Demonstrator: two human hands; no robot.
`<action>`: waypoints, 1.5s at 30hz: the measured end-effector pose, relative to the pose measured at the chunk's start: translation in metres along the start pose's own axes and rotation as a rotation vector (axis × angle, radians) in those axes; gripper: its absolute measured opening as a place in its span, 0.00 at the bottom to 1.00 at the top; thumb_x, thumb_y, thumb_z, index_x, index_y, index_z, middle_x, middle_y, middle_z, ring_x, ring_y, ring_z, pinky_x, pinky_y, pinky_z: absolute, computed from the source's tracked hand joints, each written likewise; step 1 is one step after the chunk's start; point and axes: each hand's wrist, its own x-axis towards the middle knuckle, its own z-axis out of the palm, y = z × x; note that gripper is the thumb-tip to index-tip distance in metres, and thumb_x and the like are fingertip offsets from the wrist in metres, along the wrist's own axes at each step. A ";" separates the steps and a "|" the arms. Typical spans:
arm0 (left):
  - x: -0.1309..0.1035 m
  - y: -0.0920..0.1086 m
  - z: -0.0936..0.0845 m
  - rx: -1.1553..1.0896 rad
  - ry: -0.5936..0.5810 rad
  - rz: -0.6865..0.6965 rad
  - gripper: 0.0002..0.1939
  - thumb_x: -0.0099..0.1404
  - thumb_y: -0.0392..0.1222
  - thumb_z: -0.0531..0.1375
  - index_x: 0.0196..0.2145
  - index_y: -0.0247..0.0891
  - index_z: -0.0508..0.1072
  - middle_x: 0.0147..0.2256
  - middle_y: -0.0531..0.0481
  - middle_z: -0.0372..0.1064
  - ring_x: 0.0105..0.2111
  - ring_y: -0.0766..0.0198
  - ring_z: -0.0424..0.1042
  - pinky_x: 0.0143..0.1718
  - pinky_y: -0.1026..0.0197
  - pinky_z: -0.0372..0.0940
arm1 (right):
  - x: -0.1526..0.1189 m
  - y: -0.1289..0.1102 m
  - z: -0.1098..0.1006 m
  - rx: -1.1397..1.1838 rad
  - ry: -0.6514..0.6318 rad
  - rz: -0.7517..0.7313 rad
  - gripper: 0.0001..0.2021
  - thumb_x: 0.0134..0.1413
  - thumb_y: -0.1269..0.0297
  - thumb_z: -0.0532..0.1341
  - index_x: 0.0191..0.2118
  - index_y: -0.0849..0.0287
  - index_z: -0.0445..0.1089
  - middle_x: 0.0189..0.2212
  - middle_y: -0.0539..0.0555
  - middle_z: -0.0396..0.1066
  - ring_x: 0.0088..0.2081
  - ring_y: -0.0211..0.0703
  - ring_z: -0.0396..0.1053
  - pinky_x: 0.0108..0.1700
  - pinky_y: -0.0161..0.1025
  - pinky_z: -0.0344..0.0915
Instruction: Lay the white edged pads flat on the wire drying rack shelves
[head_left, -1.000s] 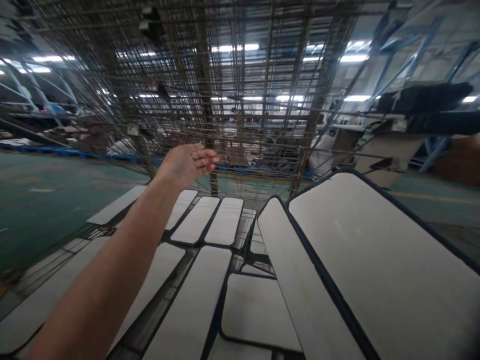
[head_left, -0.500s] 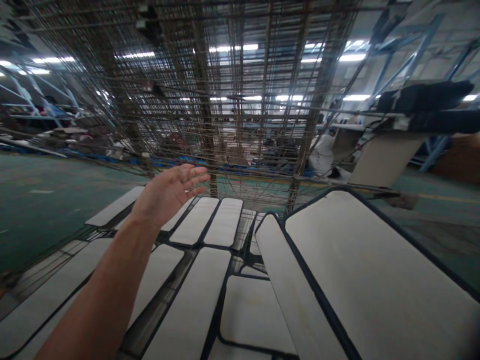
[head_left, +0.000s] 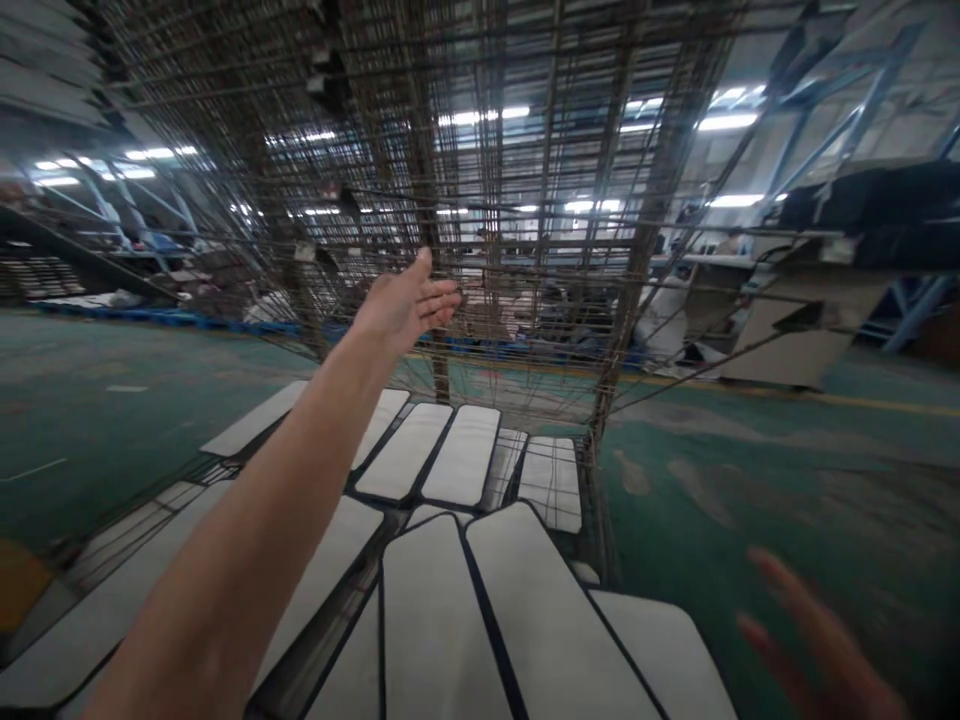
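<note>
My left hand (head_left: pixel 412 303) reaches forward with fingers spread, holding nothing, in front of the upright wire mesh (head_left: pixel 480 200). Blurred at the lower right, my right hand (head_left: pixel 817 640) shows a few fingers apart over the floor, nothing in them. Pale rounded panels with dark edges lie on a wire rack below my arms. Two long ones, a left panel (head_left: pixel 427 600) and a right panel (head_left: pixel 540 610), lie side by side in the lower middle. Another panel (head_left: pixel 660 640) sticks out at their right. Smaller panels (head_left: pixel 461 455) form a row at the back.
Green floor (head_left: pixel 825 470) runs around the rack. A board-like beige block (head_left: pixel 806 335) stands at the right below dark bundles (head_left: pixel 877 215). Blue shelving frames and piles of material are farther back. Something yellow (head_left: pixel 21 585) shows at the left edge.
The large panels at the right have dropped lower and shifted left onto the others. My left hand has moved up and right. My right hand has come into view.
</note>
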 end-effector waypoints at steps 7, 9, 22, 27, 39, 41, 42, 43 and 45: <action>0.030 -0.003 0.015 0.028 0.070 0.041 0.22 0.65 0.54 0.52 0.45 0.31 0.63 0.37 0.39 0.71 0.35 0.61 0.73 0.39 0.60 0.67 | 0.216 -0.207 -0.016 -0.399 0.382 -0.905 0.37 0.58 0.51 0.50 0.65 0.62 0.35 0.64 0.63 0.43 0.62 0.65 0.44 0.60 0.64 0.48; 0.036 -0.004 0.014 0.039 0.054 0.070 0.22 0.64 0.54 0.53 0.44 0.32 0.63 0.36 0.40 0.71 0.35 0.61 0.73 0.39 0.60 0.67 | 0.253 -0.252 -0.002 -0.568 0.235 -0.962 0.27 0.62 0.54 0.48 0.59 0.69 0.52 0.53 0.68 0.61 0.55 0.64 0.58 0.53 0.62 0.58; 0.027 -0.076 -0.024 0.377 0.013 0.384 0.11 0.57 0.35 0.60 0.39 0.32 0.68 0.30 0.50 0.70 0.30 0.66 0.71 0.31 0.65 0.66 | 0.324 -0.237 0.023 -0.641 0.204 -1.061 0.25 0.62 0.64 0.37 0.63 0.64 0.48 0.51 0.63 0.62 0.51 0.56 0.57 0.48 0.51 0.58; 0.029 -0.071 -0.058 0.674 0.350 0.841 0.16 0.56 0.31 0.59 0.44 0.34 0.67 0.37 0.50 0.70 0.38 0.67 0.70 0.37 0.65 0.65 | 0.348 -0.252 0.040 -0.612 0.292 -0.943 0.22 0.61 0.64 0.43 0.59 0.60 0.56 0.47 0.62 0.65 0.48 0.55 0.62 0.45 0.51 0.60; -0.033 -0.347 -0.059 1.465 -0.219 -0.104 0.38 0.59 0.58 0.56 0.62 0.37 0.53 0.63 0.39 0.41 0.62 0.36 0.39 0.55 0.27 0.43 | 0.431 -0.237 0.051 -0.548 0.354 -1.064 0.22 0.61 0.66 0.50 0.60 0.61 0.55 0.57 0.66 0.56 0.55 0.65 0.55 0.48 0.60 0.56; -0.048 -0.372 -0.072 1.487 -0.263 -0.192 0.36 0.60 0.58 0.54 0.61 0.36 0.55 0.63 0.39 0.43 0.62 0.35 0.41 0.55 0.28 0.43 | 0.444 -0.235 0.058 -0.518 0.385 -1.078 0.25 0.60 0.66 0.50 0.62 0.61 0.50 0.63 0.64 0.44 0.60 0.68 0.44 0.51 0.65 0.50; -0.055 -0.382 -0.079 1.497 -0.270 -0.212 0.36 0.61 0.57 0.53 0.61 0.37 0.54 0.63 0.41 0.41 0.62 0.37 0.40 0.57 0.29 0.41 | 0.452 -0.233 0.061 -0.515 0.396 -1.094 0.26 0.60 0.66 0.49 0.63 0.61 0.47 0.64 0.63 0.41 0.61 0.68 0.42 0.52 0.65 0.48; -0.062 -0.389 -0.085 1.509 -0.271 -0.217 0.35 0.61 0.57 0.52 0.62 0.37 0.53 0.64 0.42 0.40 0.63 0.38 0.38 0.58 0.31 0.39 | 0.460 -0.231 0.065 -0.518 0.408 -1.110 0.26 0.61 0.65 0.47 0.64 0.61 0.44 0.64 0.63 0.41 0.61 0.67 0.43 0.52 0.64 0.48; -0.070 -0.401 -0.094 1.533 -0.254 -0.191 0.35 0.62 0.57 0.50 0.62 0.39 0.51 0.64 0.46 0.37 0.63 0.41 0.35 0.60 0.33 0.36 | 0.477 -0.228 0.072 -0.554 0.420 -1.141 0.25 0.62 0.64 0.40 0.64 0.62 0.41 0.64 0.62 0.40 0.59 0.65 0.46 0.51 0.63 0.47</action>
